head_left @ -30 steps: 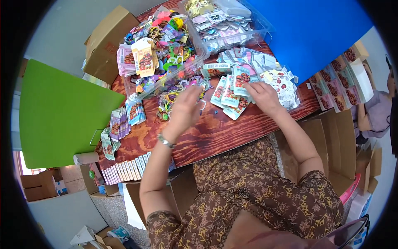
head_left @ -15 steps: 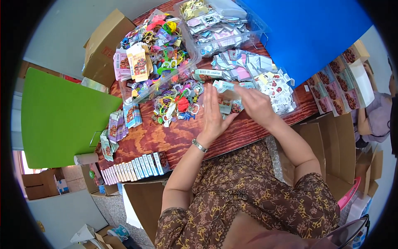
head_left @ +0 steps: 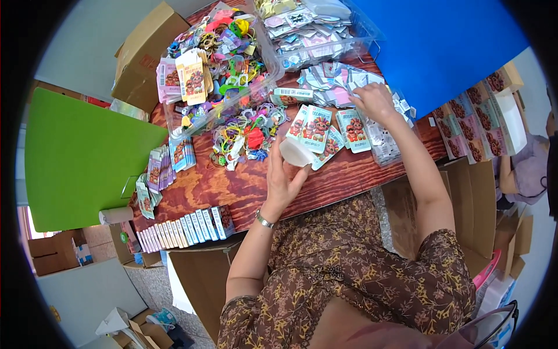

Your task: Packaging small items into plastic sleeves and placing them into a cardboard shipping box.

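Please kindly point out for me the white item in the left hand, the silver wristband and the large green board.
White item (head_left: 296, 152): head view, middle of its pale surface.
Silver wristband (head_left: 264, 219): head view, middle of the band.
Green board (head_left: 87, 160): head view, middle of its flat face.

Dark streaks run through the red-brown table (head_left: 250, 186); the left panel (head_left: 87, 157) is green, the far right panel (head_left: 430, 46) blue; the near dress (head_left: 349, 267) has yellow sprigs on brown; the middle packets (head_left: 318, 129) are pale blue with red figures, the held piece (head_left: 295, 152) white
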### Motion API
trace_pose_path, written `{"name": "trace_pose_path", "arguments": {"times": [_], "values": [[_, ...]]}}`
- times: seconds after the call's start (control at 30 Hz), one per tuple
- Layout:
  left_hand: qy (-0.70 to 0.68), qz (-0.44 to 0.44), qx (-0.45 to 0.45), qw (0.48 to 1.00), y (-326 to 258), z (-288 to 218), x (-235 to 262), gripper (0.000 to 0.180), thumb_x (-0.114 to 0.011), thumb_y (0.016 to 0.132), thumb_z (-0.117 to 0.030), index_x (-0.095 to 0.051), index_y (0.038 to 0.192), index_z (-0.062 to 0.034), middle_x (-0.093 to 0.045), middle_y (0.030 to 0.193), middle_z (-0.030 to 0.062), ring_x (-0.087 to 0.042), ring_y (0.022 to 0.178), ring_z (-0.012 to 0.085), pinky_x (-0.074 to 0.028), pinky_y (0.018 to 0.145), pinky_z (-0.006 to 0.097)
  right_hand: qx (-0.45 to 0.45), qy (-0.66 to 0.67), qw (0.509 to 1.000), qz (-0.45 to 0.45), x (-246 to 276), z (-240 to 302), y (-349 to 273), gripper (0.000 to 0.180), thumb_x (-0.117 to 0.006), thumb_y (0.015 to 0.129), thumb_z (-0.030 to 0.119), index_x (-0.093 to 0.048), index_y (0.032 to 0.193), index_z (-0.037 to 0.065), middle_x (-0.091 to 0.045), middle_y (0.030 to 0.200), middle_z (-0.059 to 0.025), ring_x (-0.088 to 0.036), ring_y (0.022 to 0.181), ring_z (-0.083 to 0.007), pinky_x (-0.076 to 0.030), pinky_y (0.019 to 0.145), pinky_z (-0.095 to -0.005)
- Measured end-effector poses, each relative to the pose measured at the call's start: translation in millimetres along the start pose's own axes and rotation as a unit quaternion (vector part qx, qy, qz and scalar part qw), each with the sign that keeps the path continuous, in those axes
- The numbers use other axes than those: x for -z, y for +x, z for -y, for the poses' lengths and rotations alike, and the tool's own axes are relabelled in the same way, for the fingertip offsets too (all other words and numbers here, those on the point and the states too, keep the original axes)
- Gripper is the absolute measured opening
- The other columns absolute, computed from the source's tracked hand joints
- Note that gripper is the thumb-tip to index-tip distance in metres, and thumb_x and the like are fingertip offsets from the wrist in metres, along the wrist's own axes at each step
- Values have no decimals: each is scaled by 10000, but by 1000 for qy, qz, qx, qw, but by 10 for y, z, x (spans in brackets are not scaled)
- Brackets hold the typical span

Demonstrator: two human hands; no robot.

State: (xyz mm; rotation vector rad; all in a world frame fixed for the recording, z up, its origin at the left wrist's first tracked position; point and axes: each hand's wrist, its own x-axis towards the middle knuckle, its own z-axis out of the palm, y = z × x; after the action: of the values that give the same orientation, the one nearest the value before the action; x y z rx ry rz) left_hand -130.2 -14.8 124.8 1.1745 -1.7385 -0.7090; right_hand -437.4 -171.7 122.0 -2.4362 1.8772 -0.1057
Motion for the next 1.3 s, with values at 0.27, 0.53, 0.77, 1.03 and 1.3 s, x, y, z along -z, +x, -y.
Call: {"name": "trace_pose_path", "arguments": {"times": [0.27, 0.53, 0.77, 1.03, 1.3], "values": [[-82, 16, 93, 992, -331, 16, 7, 957, -777, 861, -49, -168, 1598, -25, -406, 1488, 201, -556, 1292, 294, -557, 979, 383, 53, -95, 991, 82, -187, 316, 453, 425, -731, 820, 147, -668, 1240, 129, -631, 1304, -84, -523, 1310, -325, -346, 1116, -657], [7, 5, 54, 999, -450, 153, -48, 980, -791, 861, -71, -151, 1601, -17, -457, 1419, 195, -627, 1201, 290, -582, 918, 354, 170, -154, 973, -23, -488, 319, 510, 217, -615, 888, 192, -735, 994, 45, -658, 1233, -103, -555, 1275, -287, -323, 1149, -622], [84, -28, 18, 996, -468, 225, 1, 987, -816, 837, -110, -191, 1591, 7, -474, 1397, 199, -610, 1197, 303, -563, 918, 372, 123, -40, 991, 11, 23, 664, 380, 144, -588, 902, 165, -709, 966, 121, -701, 1042, -104, -687, 987, -334, -549, 868, -474], [116, -89, 52, 988, -432, 360, 12, 928, -843, 771, -133, -326, 1524, 34, -537, 1350, 280, -542, 1222, 441, -467, 1017, 480, 106, 386, 900, -172, 866, 1137, -372, 165, -621, 1012, 92, -709, 1130, 18, -690, 880, -36, -633, 749, -71, -503, 627, -251], [173, -135, 51, 974, -459, 279, 20, 913, -848, 779, -177, -344, 1498, 71, -535, 1351, 278, -550, 1211, 433, -487, 998, 470, 201, 365, 891, -177, 473, 1615, -665, 155, -704, 931, 61, -704, 1082, 24, -717, 930, -118, -702, 756, -201, -542, 656, -315]]}}
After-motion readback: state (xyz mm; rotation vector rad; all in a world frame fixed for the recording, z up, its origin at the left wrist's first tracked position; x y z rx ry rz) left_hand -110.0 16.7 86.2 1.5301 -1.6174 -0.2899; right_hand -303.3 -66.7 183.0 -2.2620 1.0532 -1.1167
